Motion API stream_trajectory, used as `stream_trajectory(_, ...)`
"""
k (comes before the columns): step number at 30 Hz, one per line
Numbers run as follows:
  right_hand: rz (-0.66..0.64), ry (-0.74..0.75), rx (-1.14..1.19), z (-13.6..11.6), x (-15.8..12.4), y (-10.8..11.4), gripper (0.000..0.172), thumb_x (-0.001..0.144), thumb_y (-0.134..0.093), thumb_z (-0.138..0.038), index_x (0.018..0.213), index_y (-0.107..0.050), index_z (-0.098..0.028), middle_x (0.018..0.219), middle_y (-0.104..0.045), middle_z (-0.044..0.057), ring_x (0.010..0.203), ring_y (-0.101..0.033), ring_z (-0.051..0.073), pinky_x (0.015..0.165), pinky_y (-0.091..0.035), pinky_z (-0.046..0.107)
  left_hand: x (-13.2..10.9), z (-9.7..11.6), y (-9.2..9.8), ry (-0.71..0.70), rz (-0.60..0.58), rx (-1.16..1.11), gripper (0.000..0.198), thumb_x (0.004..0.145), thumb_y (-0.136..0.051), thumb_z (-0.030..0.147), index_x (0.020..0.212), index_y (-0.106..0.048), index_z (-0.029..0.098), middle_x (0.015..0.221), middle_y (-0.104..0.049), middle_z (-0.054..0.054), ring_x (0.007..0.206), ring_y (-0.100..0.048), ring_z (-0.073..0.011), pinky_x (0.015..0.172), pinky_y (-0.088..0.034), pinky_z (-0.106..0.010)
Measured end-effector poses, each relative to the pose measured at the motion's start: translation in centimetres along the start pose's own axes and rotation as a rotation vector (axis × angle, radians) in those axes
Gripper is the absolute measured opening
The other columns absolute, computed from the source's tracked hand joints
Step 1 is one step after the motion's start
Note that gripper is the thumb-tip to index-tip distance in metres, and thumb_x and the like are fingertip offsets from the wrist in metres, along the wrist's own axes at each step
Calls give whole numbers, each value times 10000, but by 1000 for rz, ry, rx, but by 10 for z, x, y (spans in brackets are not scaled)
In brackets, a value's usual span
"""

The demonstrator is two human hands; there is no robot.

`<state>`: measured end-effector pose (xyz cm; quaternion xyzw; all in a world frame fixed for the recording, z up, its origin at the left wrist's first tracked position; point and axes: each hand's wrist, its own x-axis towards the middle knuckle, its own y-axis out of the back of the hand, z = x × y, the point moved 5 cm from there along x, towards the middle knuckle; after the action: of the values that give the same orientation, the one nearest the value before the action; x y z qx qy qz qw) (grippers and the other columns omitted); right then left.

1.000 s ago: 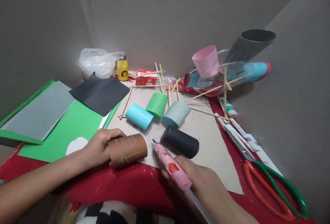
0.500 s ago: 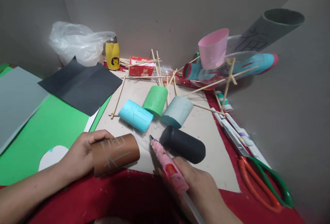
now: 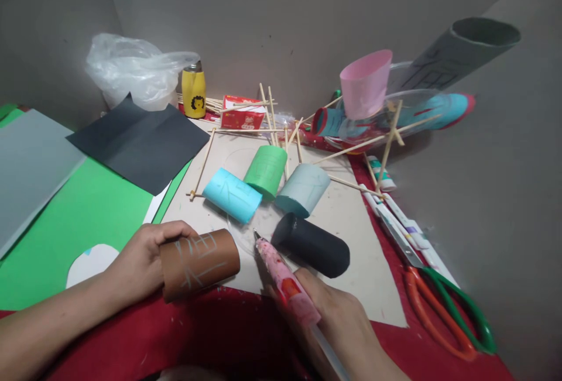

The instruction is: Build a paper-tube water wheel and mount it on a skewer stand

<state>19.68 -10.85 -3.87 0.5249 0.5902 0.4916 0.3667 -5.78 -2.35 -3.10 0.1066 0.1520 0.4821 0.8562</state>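
Brown paper tube (image 3: 199,264), lying on its side at the near edge of the cardboard sheet (image 3: 351,240), with pale strokes drawn on its wall. The left hand (image 3: 140,261) is closed around the tube's left end, fingers curled over the top and the thumb hidden beneath.

Pink glue gun (image 3: 285,281), slender and pen-shaped, gripped in the closed right hand (image 3: 342,322). A clear glue stick projects from its rear end. The nozzle points away from the person and sits just beside the near end of the black tube (image 3: 314,245), to the right of the brown tube; whether the tip touches the cardboard cannot be told.

Further back on the cardboard lie three more tubes, close together: cyan tube (image 3: 230,195), green tube (image 3: 266,171) and grey-blue tube (image 3: 302,189). Thin wooden sticks (image 3: 246,131) frame them at the left and rear.

The cardboard rests on a red cloth (image 3: 219,328) covering the tabletop. To the left are a black paper sheet (image 3: 140,144), green paper (image 3: 83,217) and grey paper (image 3: 30,164), overlapping. At the back wall stand a plastic bag (image 3: 132,71), a yellow bottle (image 3: 194,94) and a red box (image 3: 239,113). At the right rear, a pink cup (image 3: 366,83) and a large grey tube (image 3: 456,50) sit raised on a stick frame. Scissors (image 3: 443,316) with orange and green handles lie at the right edge.
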Motion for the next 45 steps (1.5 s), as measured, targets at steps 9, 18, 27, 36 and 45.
stream_trajectory(9, -103, 88, -5, -8, -11, 4, 253, 904, -442, -266, 1083, -620, -265, 654, -646, -17, 524, -645, 164, 471, -410, 238, -1, 1, 0, -34, -22, 76, 169, 775, -586, 243, 907, -678, 192, 762, -742, 6, 674, -679, -168, 596, -517, -220)
stream_trajectory(18, -142, 47, 71, 0, -16, 1, 200, 931, -447, -336, 926, -627, -247, 679, -664, -8, 536, -643, 162, 484, -437, 238, 0, 3, 0, -39, -11, 98, 153, 777, -573, 242, 874, -680, 191, 747, -738, 9, 656, -664, -156, 591, -494, -213)
stream_trajectory(27, -80, 22, 8, 5, -4, -7, 212, 952, -439, -360, 908, -593, -221, 730, -671, 23, 579, -664, 204, 498, -427, 283, 0, 1, 0, -49, -6, 122, 167, 767, -569, 244, 877, -681, 186, 758, -737, 5, 668, -663, -154, 599, -491, -216)
stream_trajectory(36, -36, 88, 48, 3, -10, -2, 182, 913, -444, -316, 788, -544, -232, 620, -617, -16, 476, -586, 143, 451, -342, 243, 0, 2, 1, -73, 1, 145, 165, 766, -566, 229, 870, -686, 184, 733, -722, 16, 638, -640, -140, 581, -466, -204)
stream_trajectory(45, -89, 82, 101, -18, -14, 14, 248, 963, -400, -301, 777, -554, -243, 561, -533, -41, 446, -536, 124, 475, -379, 228, 0, 2, 0, -67, -9, 150, 174, 770, -550, 224, 877, -683, 188, 768, -734, 13, 663, -657, -147, 605, -475, -214)
